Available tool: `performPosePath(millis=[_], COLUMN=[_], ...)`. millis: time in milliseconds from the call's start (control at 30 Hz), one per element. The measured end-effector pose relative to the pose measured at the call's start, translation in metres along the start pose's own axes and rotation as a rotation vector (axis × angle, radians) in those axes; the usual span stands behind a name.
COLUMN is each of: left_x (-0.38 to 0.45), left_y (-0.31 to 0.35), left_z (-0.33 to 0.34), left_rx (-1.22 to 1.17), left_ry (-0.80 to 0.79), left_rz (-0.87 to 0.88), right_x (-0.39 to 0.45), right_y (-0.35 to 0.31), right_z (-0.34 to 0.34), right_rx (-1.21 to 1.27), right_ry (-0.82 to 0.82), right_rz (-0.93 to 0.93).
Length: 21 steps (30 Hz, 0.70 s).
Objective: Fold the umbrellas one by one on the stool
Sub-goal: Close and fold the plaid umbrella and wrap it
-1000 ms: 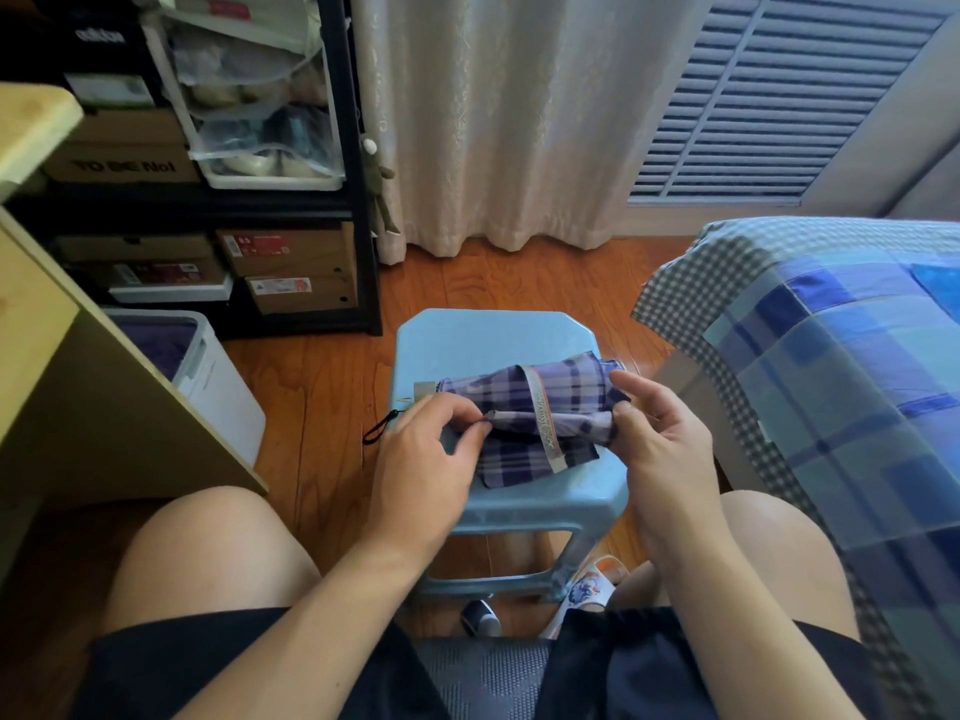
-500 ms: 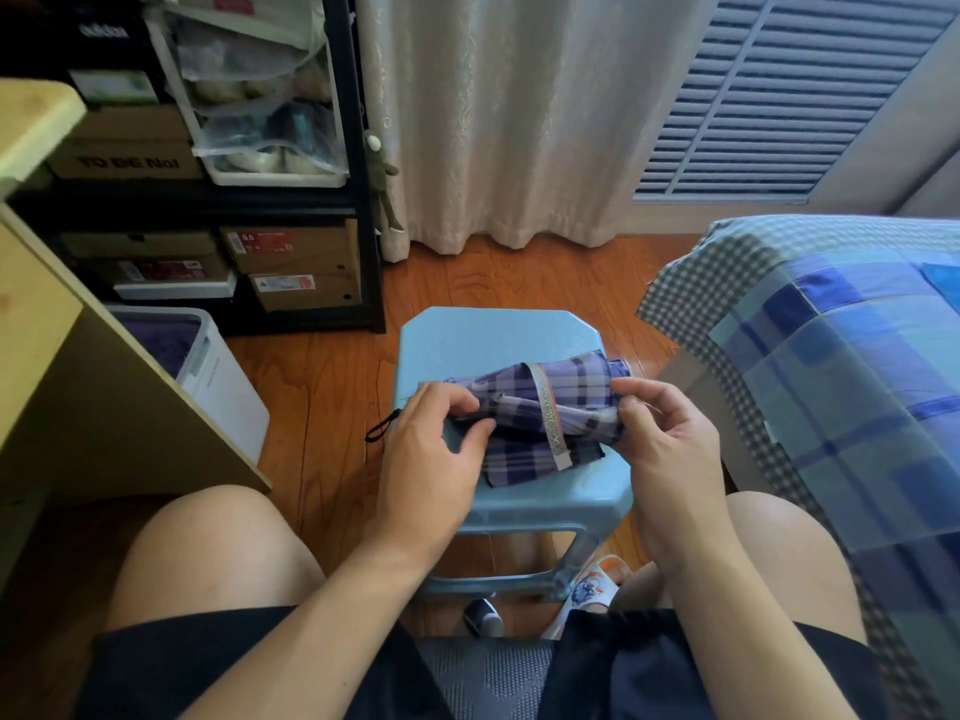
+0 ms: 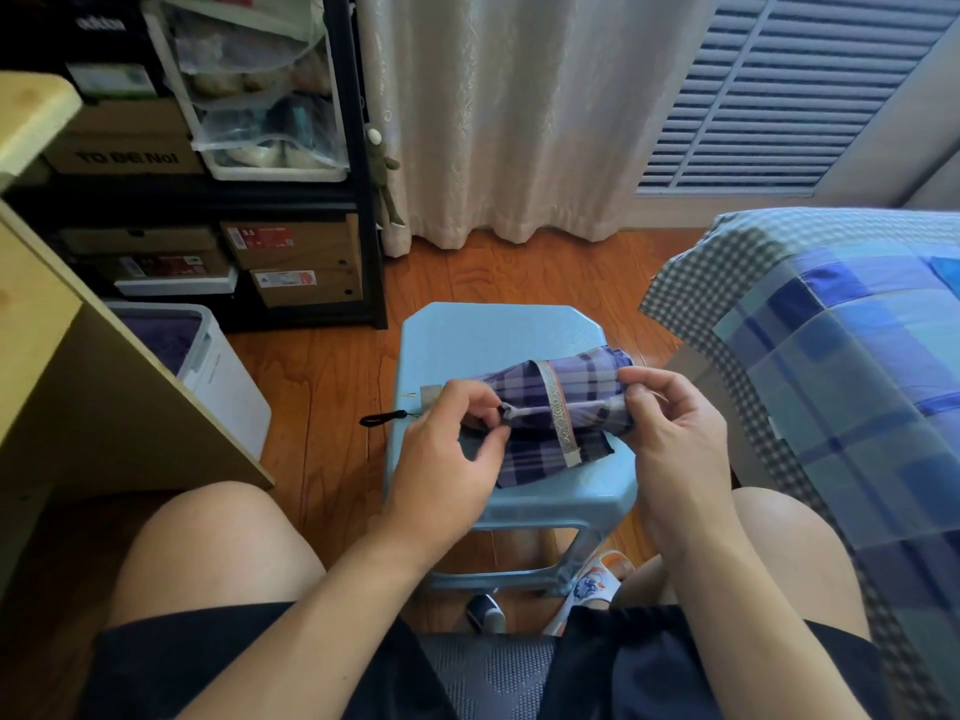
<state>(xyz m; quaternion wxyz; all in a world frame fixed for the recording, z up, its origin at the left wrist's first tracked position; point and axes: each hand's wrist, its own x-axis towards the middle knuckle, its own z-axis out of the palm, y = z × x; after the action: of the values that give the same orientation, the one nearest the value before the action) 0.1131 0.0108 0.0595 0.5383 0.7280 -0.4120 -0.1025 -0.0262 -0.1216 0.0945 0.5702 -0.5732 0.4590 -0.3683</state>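
Note:
A purple plaid folding umbrella [image 3: 576, 387] lies collapsed across the light blue plastic stool [image 3: 493, 335], its handle end with a black wrist loop [image 3: 382, 418] sticking out to the left. A beige strap [image 3: 558, 413] runs across its canopy. My left hand [image 3: 447, 454] pinches a fold of the fabric near the handle end. My right hand [image 3: 670, 433] pinches the fabric at the tip end. A loose flap of canopy hangs toward me between both hands.
A bed with a blue checked cover [image 3: 841, 366] stands close on the right. A wooden desk [image 3: 62, 366] and a white bin [image 3: 208, 366] are on the left, a black shelf with boxes [image 3: 291, 262] behind. My bare knees flank the stool.
Both hands have shifted their hold on the canopy. My right hand closed from loose fingers to a pinch on the tip end, and the left pulled a fold tighter.

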Motion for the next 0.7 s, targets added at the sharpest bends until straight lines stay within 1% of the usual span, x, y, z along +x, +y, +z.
performPosePath(millis=[100, 167, 233, 267, 367, 433, 533, 700], left_x=[0.000, -0.001, -0.002, -0.001, 0.000, 0.000, -0.002, -0.003], left_y=[0.001, 0.002, 0.000, -0.003, -0.006, -0.002, 0.003, 0.003], left_z=[-0.001, -0.001, -0.003, -0.005, -0.009, -0.011, -0.013, -0.015], left_rx=[-0.140, -0.110, 0.003, 0.070, 0.250, 0.318, 0.324, 0.331], left_ry=[-0.087, -0.050, 0.028, 0.041, 0.029, 0.048, 0.039, -0.065], left_rz=[-0.071, -0.048, 0.048, 0.121, 0.395, 0.485, 0.492, 0.417], right_x=[0.002, 0.002, 0.002, 0.002, 0.002, 0.002, 0.000, -0.004], right_y=[-0.002, -0.002, -0.002, -0.002, -0.002, -0.004, -0.006, -0.008], right_z=[0.000, -0.001, -0.002, -0.003, -0.005, -0.006, -0.009, -0.012], right_rx=[-0.030, -0.034, -0.054, -0.075, -0.127, -0.135, -0.130, -0.102], right_ry=[-0.005, -0.004, -0.002, -0.004, -0.021, -0.033, -0.056, -0.086], right_rz=[-0.016, -0.020, -0.045, -0.066, -0.117, -0.134, -0.148, -0.150])
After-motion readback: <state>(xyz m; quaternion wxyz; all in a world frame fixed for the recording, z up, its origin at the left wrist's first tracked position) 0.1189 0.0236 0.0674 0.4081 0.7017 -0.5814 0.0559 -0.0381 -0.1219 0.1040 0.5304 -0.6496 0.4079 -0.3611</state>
